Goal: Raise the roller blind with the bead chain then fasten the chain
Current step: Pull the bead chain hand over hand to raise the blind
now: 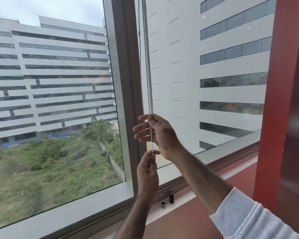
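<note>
Left pane of clear window glass [50, 100]: pale office block and scrubby green ground outside. Grey metal window mullion [126, 83] next, upright.

White plastic bead chain [146, 71] hangs as two strands just right of the mullion, running out of the top of the view. Left hand [148, 171] is lower, thumb and forefinger pinching one strand. Right hand [160, 135] is above it, thumb and forefinger pinching the same strand, other fingers spread loose. The strand looks taut between the hands.

Handling, judged: chain is light, limp and slick, but the beads give grip. Pinch between beads and pull straight down, one strand only; a sideways yank could jump the clutch.

Translucent white mesh roller blind [171, 83] seems to hang over the right pane, grey woven edge just beside the chain. Can't tell how far up it is. No chain fastener seen.

White window sill [183, 198] carries a small dark blue bottle [171, 197] and a small metal item [163, 204]. Red column [273, 100] far right.
</note>
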Motion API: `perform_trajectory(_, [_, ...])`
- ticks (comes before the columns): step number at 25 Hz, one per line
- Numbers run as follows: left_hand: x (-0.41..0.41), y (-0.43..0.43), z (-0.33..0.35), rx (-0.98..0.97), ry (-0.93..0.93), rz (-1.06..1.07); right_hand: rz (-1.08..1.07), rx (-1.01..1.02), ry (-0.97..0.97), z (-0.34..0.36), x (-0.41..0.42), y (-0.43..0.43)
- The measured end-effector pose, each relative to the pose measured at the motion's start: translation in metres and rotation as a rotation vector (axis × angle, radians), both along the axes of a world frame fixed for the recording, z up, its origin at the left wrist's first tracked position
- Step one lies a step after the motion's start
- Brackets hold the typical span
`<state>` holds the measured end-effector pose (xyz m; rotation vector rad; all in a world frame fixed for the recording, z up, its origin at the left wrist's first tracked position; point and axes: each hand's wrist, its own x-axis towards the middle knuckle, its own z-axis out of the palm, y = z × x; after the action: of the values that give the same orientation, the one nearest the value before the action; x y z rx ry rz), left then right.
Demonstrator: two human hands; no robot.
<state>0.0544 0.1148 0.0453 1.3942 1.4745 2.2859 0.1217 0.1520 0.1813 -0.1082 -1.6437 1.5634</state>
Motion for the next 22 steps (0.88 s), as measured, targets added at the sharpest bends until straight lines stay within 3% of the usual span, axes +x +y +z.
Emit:
perform_trajectory(4, [-0.010,-0.005,0.002,0.034,0.018,-0.032,-0.038,-0.027,0.027,-0.017,-0.001,-0.009])
perform_trajectory(10, [-0.011,-0.003,0.011,-0.045,-0.059,-0.345,-0.283,0.035,0.162,-0.026,-0.004,-0.013])
perform_trajectory(14, [-0.022,-0.010,0.063,0.049,-0.172,-0.389,-0.435,0.153,0.104,-0.055,-0.002,-0.008])
perform_trajectory(18, [-0.010,-0.009,0.118,-0.004,-0.084,-0.473,-0.454,0.164,0.008,-0.097,-0.003,-0.011])
perform_trajectory(22, [0.004,-0.004,0.126,-0.001,-0.131,-0.459,-0.488,0.210,-0.016,-0.112,-0.003,-0.006])
